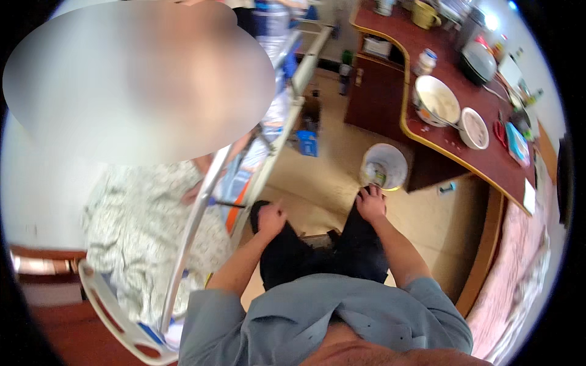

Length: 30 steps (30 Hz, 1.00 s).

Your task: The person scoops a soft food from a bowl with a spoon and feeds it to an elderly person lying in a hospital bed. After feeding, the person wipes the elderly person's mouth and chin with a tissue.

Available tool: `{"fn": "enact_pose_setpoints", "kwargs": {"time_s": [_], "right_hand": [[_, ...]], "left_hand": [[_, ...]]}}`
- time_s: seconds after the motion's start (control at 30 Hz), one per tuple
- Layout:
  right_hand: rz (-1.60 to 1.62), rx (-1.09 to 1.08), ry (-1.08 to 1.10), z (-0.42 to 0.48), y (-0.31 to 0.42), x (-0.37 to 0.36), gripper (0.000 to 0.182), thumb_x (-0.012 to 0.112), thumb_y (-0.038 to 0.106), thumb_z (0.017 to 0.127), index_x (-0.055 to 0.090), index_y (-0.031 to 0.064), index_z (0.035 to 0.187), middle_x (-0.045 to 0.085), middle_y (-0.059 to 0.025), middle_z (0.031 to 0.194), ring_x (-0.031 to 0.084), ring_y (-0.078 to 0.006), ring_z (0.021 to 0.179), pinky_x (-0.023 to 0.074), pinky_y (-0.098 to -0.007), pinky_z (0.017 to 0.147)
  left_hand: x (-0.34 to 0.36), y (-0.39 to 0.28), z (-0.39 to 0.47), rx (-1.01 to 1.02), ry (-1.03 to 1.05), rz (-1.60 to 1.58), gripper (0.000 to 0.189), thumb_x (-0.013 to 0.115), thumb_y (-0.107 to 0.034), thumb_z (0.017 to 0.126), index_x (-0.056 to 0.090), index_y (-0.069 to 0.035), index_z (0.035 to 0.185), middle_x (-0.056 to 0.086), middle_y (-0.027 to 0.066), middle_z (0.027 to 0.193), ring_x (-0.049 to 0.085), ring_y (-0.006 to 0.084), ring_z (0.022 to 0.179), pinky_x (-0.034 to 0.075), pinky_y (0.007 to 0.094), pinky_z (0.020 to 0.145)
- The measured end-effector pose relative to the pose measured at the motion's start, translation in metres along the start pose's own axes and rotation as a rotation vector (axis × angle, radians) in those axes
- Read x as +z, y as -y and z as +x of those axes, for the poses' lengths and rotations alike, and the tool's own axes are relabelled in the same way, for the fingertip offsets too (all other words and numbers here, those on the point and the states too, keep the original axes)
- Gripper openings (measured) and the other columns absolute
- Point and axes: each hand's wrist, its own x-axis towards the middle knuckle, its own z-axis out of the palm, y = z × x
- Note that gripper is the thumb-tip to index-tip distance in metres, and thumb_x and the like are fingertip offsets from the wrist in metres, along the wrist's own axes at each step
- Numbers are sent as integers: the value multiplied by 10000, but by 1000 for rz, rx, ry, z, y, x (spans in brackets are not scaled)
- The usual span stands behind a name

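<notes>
I am seated in black trousers (293, 261), knees apart. My left hand (271, 219) rests on the left knee beside the bed frame; its fingers are blurred and partly hidden. On the right knee lies my right hand (371, 203), palm down with the fingers apart, holding nothing. Just beyond that knee a white waste bin (397, 160) stands on the tiled floor with some litter inside. To my left runs the metal side rail (197, 219) of a bed. Another person's hand (194, 194) is near that rail, over a patterned, crumpled cloth (137, 233).
A wooden desk (389, 18) with a curved edge holds a large bowl (436, 101), a smaller white bowl (473, 128), a lidded jar (425, 62), a yellow mug (425, 14) and red-handled scissors (500, 131). Pink bedding (508, 274) lies at right. A blurred area hides the upper left.
</notes>
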Motion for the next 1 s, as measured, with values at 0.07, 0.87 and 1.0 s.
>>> {"fn": "enact_pose_setpoints", "kwargs": {"time_s": [0.07, 0.87, 1.0], "right_hand": [[-1, 3, -28, -17, 4, 5, 436, 561, 399, 940, 590, 198, 1326, 432, -140, 1489, 364, -393, 1389, 365, -633, 1050], [-185, 252, -13, -32, 27, -18, 536, 534, 394, 945, 476, 186, 1436, 397, -174, 1504, 341, -388, 1403, 377, -629, 1020], [-205, 234, -106, -30, 26, -14, 494, 576, 361, 916, 522, 180, 1372, 428, -154, 1489, 391, -388, 1370, 397, -641, 1004]], "left_hand": [[-22, -18, -3, 78, -74, -227, 555, 617, -281, 930, 496, -87, 1436, 668, 214, 1174, 651, 375, 1037, 500, 432, 926], [-267, 17, 108, 73, -706, -399, 306, 590, -188, 949, 688, -66, 1212, 736, 157, 964, 715, 266, 849, 553, 362, 802], [-277, 22, 114, 46, -748, -347, 337, 589, -165, 931, 676, -93, 1248, 698, 146, 1151, 701, 255, 927, 539, 360, 855]]}}
